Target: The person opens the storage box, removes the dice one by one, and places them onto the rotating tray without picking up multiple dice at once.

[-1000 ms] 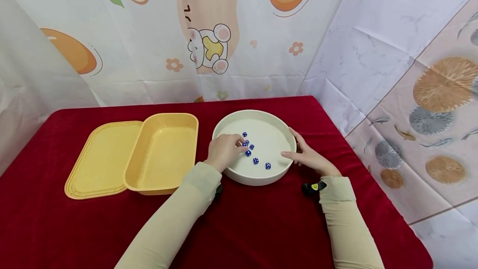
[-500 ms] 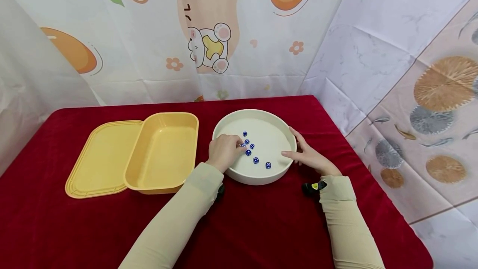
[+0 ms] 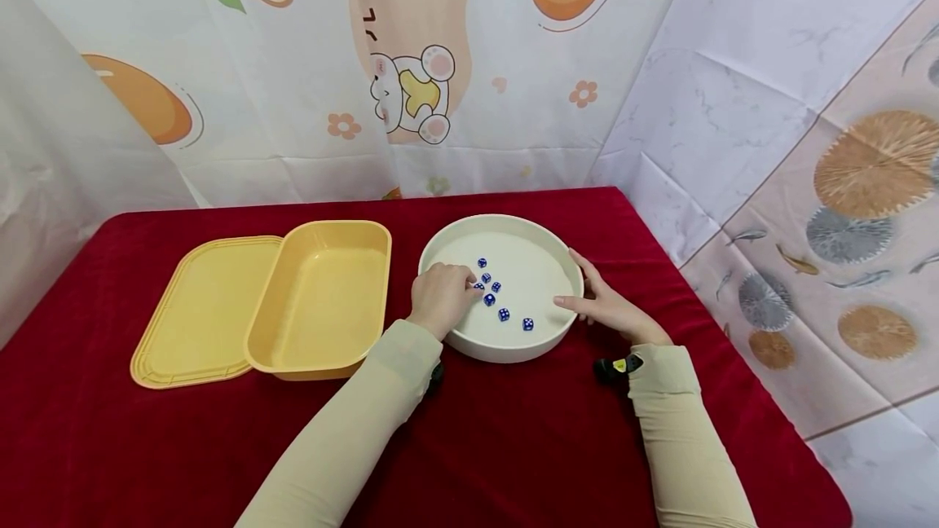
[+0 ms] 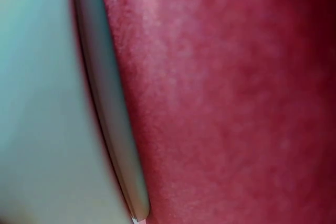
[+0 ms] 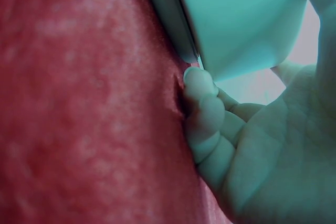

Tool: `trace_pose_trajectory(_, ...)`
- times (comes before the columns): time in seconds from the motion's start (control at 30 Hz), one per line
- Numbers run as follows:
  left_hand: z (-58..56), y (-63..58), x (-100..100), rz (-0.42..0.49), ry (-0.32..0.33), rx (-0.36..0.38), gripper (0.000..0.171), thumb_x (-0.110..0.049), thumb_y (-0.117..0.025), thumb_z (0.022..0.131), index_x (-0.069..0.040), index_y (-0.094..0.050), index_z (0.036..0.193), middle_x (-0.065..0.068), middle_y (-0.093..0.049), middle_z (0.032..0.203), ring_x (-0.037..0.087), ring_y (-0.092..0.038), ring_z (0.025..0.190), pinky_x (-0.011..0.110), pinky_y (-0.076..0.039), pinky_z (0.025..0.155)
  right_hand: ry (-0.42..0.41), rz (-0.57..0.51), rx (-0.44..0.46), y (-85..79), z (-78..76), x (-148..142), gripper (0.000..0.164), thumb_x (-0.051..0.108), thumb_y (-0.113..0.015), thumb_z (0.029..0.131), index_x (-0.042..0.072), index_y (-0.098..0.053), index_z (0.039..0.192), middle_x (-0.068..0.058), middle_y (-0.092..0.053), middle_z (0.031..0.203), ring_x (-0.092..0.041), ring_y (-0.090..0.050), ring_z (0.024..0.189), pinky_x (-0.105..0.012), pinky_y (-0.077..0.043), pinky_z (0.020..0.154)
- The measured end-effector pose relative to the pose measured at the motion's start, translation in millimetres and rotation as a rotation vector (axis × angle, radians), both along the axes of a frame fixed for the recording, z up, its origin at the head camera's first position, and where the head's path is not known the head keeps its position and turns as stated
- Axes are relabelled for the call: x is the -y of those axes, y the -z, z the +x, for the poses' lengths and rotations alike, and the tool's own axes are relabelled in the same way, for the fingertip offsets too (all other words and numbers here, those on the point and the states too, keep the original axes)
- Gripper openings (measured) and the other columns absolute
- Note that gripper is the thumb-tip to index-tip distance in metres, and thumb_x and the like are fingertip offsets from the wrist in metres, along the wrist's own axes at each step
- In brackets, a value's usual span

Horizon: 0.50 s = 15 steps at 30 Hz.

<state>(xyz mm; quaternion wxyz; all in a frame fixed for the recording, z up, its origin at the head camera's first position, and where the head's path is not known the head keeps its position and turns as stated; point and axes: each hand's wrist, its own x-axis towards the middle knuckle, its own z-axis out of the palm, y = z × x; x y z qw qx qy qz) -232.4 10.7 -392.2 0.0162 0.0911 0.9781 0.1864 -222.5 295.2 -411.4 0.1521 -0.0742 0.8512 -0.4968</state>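
A round white tray (image 3: 539, 267) holds several small blue dice (image 3: 504, 314) with white pips. My left hand (image 3: 440, 298) reaches over the tray's left side. Between its thumb and fingertips it pinches one blue die (image 3: 478, 288), partly hidden by the fingers. Around the tray's right rim, my right hand (image 3: 609, 304) holds on, thumb over the inside and fingers along the outer wall. The right wrist view shows curled fingers (image 5: 205, 114) low beside the tray wall (image 5: 241, 19). Only the tray's outer side (image 4: 47, 98) and red cloth appear in the left wrist view.
A yellow rectangular box (image 3: 323, 300) stands left of the tray, beside the left forearm. Its edge overlaps a flat yellow lid (image 3: 201, 312). Red cloth (image 3: 513, 446) covers the table, and printed curtains (image 3: 293, 129) hang behind and to the right.
The left thumb and fingers have drawn closer together around one die, which has shifted slightly left, apart from the die behind it. The right hand keeps its place on the tray.
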Motion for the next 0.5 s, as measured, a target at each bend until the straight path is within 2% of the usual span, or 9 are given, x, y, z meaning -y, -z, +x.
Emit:
trace_pose_trajectory(0.27,1.1,-3.4,2,0.031,-0.02,0.022,0.029,-0.039,-0.066,0.094,-0.019,-0.075,0.113,0.0,-0.073,0.107,0.019,-0.06,0.098,0.039,-0.053,0.085,0.0,0.012,0.009,-1.9,-1.1,5,0.096,0.03,-0.068,0.092,0.026,-0.002,0.16,-0.019,-0.048,0.113,-0.021,-0.055,0.073,-0.03,-0.048,0.065)
trace_pose_trajectory(0.4,3.9,-10.8,4,0.077,-0.034,0.018,0.033,-0.043,-0.063,0.096,-0.019,-0.074,0.116,0.0,-0.073,0.11,0.018,-0.062,0.1,0.038,-0.054,0.085,0.065,0.097,-0.041,-6.8,-0.3,5,0.093,0.035,-0.069,0.091,0.019,-0.009,0.16,-0.023,-0.049,0.122,-0.026,-0.058,0.091,-0.032,-0.049,0.076)
trace_pose_trajectory(0.5,7.2,-22.2,8,0.111,-0.03,-0.019,0.034,-0.043,-0.061,0.097,-0.019,-0.073,0.118,0.0,-0.074,0.111,0.019,-0.065,0.1,0.038,-0.055,0.083,0.144,0.137,-0.095,-14.6,1.0,5,0.09,0.04,-0.067,0.092,0.013,-0.015,0.16,-0.025,-0.049,0.132,-0.032,-0.053,0.111,-0.04,-0.046,0.09)
